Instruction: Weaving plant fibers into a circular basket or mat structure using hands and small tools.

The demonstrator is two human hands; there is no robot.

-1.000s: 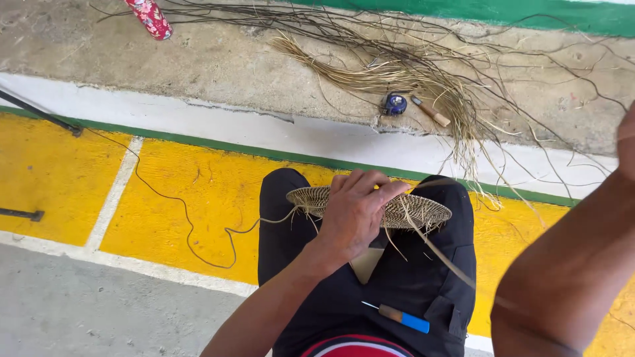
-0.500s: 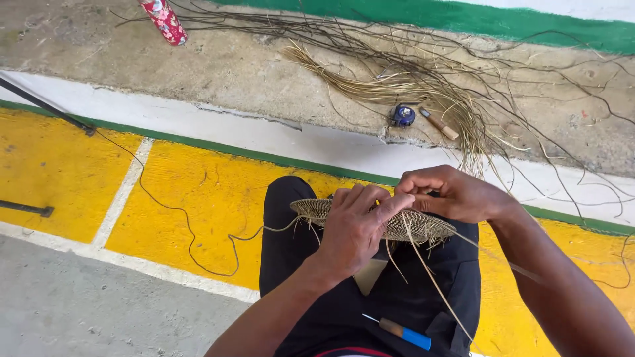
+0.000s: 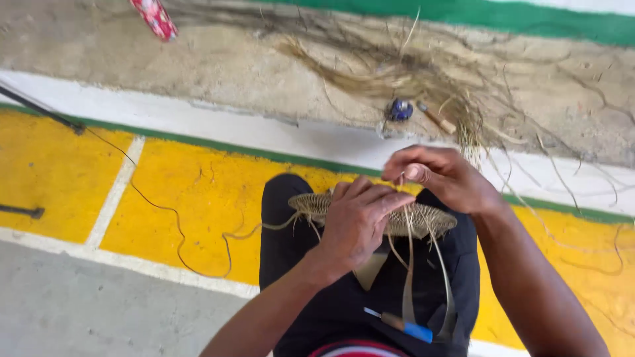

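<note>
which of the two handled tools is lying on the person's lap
The blue-handled tool lies on the dark trousers, below the woven disc. The other, wooden-handled tool lies on the concrete among loose fibres.
</note>
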